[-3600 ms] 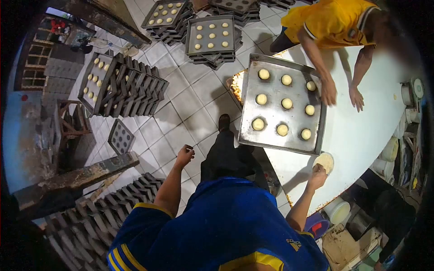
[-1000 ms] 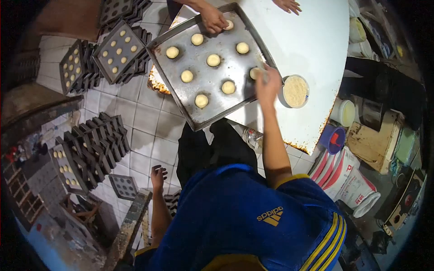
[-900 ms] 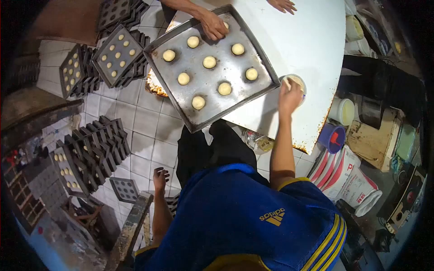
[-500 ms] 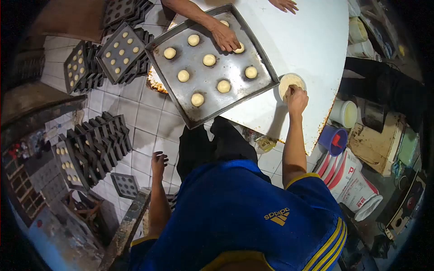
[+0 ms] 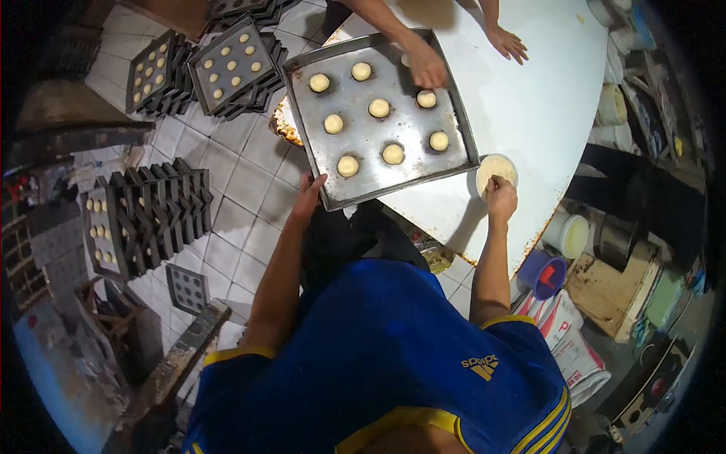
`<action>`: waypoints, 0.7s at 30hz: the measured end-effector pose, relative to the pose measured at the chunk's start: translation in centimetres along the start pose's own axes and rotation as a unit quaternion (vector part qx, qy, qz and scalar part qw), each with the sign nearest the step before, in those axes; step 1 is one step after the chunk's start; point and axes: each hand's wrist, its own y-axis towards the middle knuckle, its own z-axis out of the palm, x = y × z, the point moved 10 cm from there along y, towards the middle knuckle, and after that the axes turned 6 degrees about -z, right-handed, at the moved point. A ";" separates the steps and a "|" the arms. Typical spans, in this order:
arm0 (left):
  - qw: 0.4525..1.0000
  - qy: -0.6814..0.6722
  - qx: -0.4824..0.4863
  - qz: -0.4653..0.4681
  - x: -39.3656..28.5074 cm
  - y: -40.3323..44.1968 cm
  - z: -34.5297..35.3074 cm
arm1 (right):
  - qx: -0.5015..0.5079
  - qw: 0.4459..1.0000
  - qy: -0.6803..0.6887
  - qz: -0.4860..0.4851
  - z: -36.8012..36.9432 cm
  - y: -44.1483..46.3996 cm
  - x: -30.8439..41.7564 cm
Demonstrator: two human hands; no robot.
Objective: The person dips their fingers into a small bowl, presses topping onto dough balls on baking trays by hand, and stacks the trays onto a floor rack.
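A square metal tray (image 5: 363, 180) with several pale dough balls lies over the corner of the white table (image 5: 544, 98). My left hand (image 5: 308, 197) has its fingers and thumb on the tray's near left corner. At the right, my right hand (image 5: 501, 198) is closed over a round bowl of pale crumbly powder (image 5: 497, 168); what its fingertips hold is too small to name. A co-worker's hand (image 5: 429, 68) reaches over the tray's far right part, close to a dough ball (image 5: 426, 98). The co-worker's other hand (image 5: 508, 44) lies spread on the table.
Stacked trays with dough balls (image 5: 234, 68) stand on the tiled floor at the upper left, and another tall stack (image 5: 151, 219) stands at the left. A tray with dark round marks (image 5: 187, 289) lies below it. A purple bucket (image 5: 541, 274) and white sacks (image 5: 575, 356) are at the right.
My left hand has come up from beside my body to the tray's corner. My right hand went from a dough ball to the bowl. The co-worker's hand has moved between dough balls.
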 end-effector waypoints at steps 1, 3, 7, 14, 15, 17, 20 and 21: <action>1.000 0.016 -0.005 0.005 0.2 0.0 -0.5 | 0.001 1.000 -0.010 -0.006 0.3 0.2 -0.3; 1.000 0.016 -0.015 0.008 1.2 0.4 -2.2 | -0.006 1.000 -0.013 -0.015 -1.1 0.6 0.5; 0.998 0.007 -0.061 0.004 4.1 -1.8 -7.4 | 0.014 0.999 0.014 0.050 -2.3 0.5 0.0; 0.984 0.011 -0.160 -0.076 16.6 -8.4 -18.2 | 0.036 0.952 0.284 0.110 0.2 2.3 -0.7; 0.980 0.009 -0.176 -0.096 18.9 -9.6 -19.5 | 0.029 0.933 0.354 0.057 0.6 3.4 2.0; 0.970 0.009 -0.199 -0.138 23.3 -11.8 -21.2 | 0.043 0.894 0.447 -0.007 1.2 4.8 9.3; 0.962 0.021 -0.201 -0.185 29.1 -13.7 -22.3 | 0.115 0.866 0.483 -0.057 3.2 6.8 23.6; 0.958 0.037 -0.194 -0.209 30.9 -14.2 -22.6 | 0.126 0.848 0.512 -0.058 5.7 7.8 27.3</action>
